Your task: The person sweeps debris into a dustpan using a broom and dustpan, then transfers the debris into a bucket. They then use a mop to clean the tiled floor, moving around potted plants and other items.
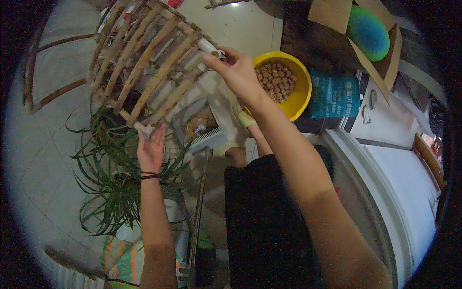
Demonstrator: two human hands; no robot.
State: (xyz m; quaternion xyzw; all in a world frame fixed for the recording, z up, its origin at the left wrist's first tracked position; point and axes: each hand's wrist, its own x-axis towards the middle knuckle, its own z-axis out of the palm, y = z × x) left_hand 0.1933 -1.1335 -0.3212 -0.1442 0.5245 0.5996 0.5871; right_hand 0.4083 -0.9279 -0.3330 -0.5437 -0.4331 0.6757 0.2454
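Note:
A slatted wooden rack (158, 68) with pale, tube-like corner pieces fills the upper left of the view. My right hand (234, 70) grips its upper right corner, thumb on one side and fingers partly hidden behind it. At the rack's lower corner, my left hand (152, 146) is raised with the palm up and the fingers spread against a pale end piece (144, 128); a dark band circles that wrist. Long-leaved green plants (112, 180) spread beside and below my left hand.
Under the rack lies a grey dustpan (207, 139) with debris, its long handle (198, 213) running down. A yellow basin (305, 86) of walnuts stands by my feet, next to a teal bag (334, 95). A cardboard box (393, 54) holds a blue-green ball (369, 32). A sliding-door track (371, 188) curves at right.

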